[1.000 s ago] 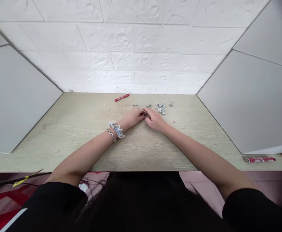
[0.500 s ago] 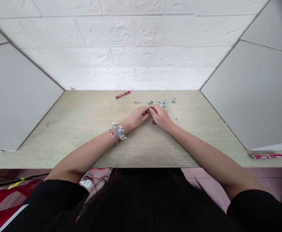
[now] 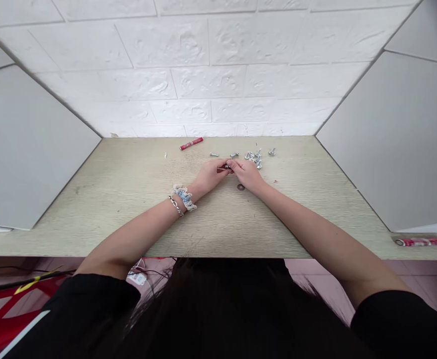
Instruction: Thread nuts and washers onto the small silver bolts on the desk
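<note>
My left hand (image 3: 210, 177) and my right hand (image 3: 247, 174) meet fingertip to fingertip above the middle of the table. Both are closed in a pinch. Between them shows a small dark red and silvery piece (image 3: 223, 169), mostly covered by the fingers; its kind I cannot make out. Just below my right hand lies a dark flat washer (image 3: 241, 187). Beyond the fingers rest a single bolt (image 3: 214, 154) and another bolt (image 3: 234, 155). A cluster of silvery bolts and nuts (image 3: 255, 158) sits behind my right hand, with one more bolt piece (image 3: 272, 151) farther right.
Two red cylinders (image 3: 191, 144), joined end to end like batteries, lie near the white brick wall (image 3: 192, 82). A similar red pair (image 3: 424, 242) lies at the front right edge. Grey panels (image 3: 35, 144) flank the wooden table (image 3: 128, 174) on both sides.
My hands have shifted slightly away from me and turned a little around the small piece, still together. More of the washer shows below my right hand. The view has tilted slightly.
</note>
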The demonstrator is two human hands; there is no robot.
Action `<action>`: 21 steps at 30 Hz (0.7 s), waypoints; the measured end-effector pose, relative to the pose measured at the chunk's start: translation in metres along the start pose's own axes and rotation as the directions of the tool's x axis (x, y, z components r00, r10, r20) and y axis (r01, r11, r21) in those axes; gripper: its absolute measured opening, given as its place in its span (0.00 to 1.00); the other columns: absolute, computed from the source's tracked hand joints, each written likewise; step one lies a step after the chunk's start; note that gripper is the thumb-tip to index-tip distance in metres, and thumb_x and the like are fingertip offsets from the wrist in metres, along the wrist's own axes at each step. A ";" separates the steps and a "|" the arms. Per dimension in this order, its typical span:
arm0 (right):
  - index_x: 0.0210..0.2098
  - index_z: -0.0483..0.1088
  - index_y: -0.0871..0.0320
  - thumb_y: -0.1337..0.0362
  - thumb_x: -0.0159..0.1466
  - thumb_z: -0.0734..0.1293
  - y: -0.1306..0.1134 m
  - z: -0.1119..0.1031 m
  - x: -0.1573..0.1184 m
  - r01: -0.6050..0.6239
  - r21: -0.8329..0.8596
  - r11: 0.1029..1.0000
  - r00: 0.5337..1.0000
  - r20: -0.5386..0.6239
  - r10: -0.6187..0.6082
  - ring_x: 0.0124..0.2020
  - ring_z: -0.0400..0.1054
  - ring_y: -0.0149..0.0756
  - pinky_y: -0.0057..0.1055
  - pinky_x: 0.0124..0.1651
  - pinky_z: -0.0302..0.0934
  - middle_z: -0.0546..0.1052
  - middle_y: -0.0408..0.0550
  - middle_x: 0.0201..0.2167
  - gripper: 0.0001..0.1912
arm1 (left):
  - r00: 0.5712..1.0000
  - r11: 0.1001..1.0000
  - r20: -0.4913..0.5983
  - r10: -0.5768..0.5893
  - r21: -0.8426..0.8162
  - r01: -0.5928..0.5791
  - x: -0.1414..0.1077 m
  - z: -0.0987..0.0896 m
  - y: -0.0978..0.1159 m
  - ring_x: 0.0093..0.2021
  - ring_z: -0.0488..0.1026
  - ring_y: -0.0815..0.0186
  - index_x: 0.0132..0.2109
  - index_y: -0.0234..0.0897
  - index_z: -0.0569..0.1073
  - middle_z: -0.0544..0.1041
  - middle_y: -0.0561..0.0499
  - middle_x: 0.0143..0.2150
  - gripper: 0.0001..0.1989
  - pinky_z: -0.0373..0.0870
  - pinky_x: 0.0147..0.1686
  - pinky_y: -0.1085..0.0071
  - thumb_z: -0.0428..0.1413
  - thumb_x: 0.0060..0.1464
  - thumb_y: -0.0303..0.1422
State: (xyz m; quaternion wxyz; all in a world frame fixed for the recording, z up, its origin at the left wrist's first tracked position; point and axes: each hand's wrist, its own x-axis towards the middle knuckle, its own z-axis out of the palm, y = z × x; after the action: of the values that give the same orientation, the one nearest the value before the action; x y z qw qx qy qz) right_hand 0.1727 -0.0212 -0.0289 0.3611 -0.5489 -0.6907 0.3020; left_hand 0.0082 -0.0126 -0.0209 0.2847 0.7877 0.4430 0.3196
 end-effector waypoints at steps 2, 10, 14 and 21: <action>0.24 0.62 0.56 0.52 0.72 0.61 0.001 -0.001 -0.002 -0.010 -0.008 1.000 1.000 -0.003 0.010 0.30 0.64 0.34 0.32 0.37 0.53 0.68 0.42 0.22 0.23 | 1.000 0.999 0.029 0.007 -0.046 -0.005 0.000 -0.001 -0.002 0.50 0.80 0.61 0.53 0.34 0.82 0.84 0.45 0.51 0.15 0.77 0.55 0.65 0.58 0.61 0.25; 0.29 0.64 0.54 0.60 0.69 0.63 -0.003 -0.003 -0.009 -0.076 0.055 0.996 0.997 0.007 0.075 0.25 0.59 0.33 0.32 0.34 0.53 0.66 0.39 0.24 0.12 | 0.993 0.998 0.120 0.012 0.052 -0.019 0.007 -0.008 -0.013 0.38 0.76 0.64 0.49 0.36 0.84 0.84 0.50 0.39 0.14 0.71 0.42 0.69 0.56 0.62 0.34; 0.25 0.60 0.55 0.60 0.71 0.61 -0.007 -0.007 -0.009 -0.053 0.026 0.998 0.999 0.005 0.052 0.31 0.63 0.34 0.32 0.39 0.54 0.66 0.41 0.24 0.17 | 0.991 0.991 0.126 0.052 0.115 -0.066 0.006 -0.008 -0.011 0.38 0.75 0.64 0.49 0.35 0.83 0.83 0.48 0.40 0.14 0.69 0.42 0.69 0.56 0.61 0.31; 0.24 0.58 0.55 0.59 0.72 0.59 -0.009 -0.010 -0.013 0.034 -0.077 0.996 0.996 0.088 -0.028 0.28 0.61 0.34 0.33 0.37 0.52 0.68 0.42 0.23 0.20 | 0.977 0.972 0.202 0.064 0.209 -0.107 0.002 -0.007 -0.005 0.37 0.74 0.63 0.38 0.35 0.78 0.79 0.49 0.36 0.05 0.71 0.43 0.66 0.59 0.60 0.32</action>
State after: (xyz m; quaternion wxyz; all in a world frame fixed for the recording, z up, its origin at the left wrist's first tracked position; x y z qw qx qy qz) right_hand 0.1780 -0.0357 -0.0177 0.3137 -0.5383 -0.7255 0.2925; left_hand 0.0013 -0.0075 -0.0199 0.2239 0.8600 0.4114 0.2025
